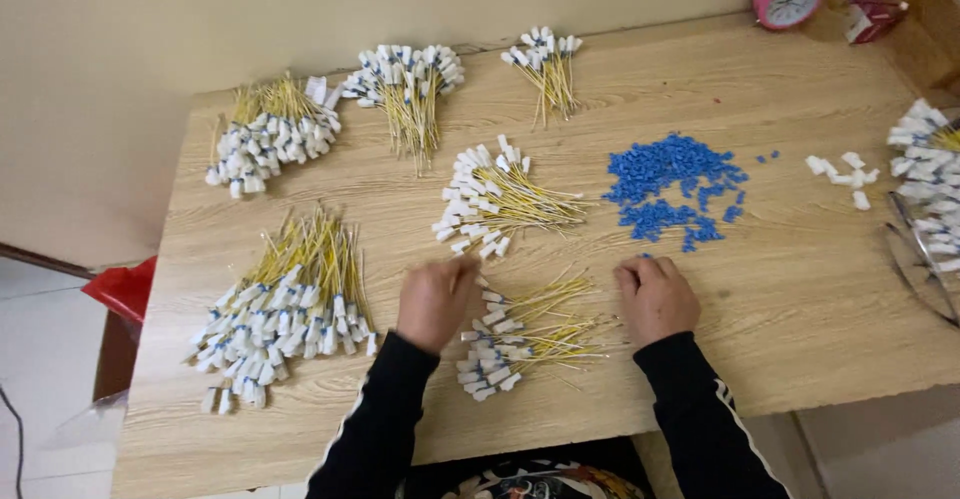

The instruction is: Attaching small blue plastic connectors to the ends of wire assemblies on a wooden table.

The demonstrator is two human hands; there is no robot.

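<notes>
The left hand (435, 302) is curled, its fingertips touching the small heap of yellow wires with white plastic end caps (520, 334) on the wooden counter (800, 299). The right hand (655, 297) is loosely closed beside the heap; whether anything is pinched cannot be told. A pile of small blue plastic pieces (672, 187) is seen just beyond, and similar wire bundles (285, 304) are laid around. Sorting seems in hand; careful picking of single wires is called for.

A light wooden table (800, 309) against a beige wall (150, 39), white tiled floor (40, 359)
</notes>
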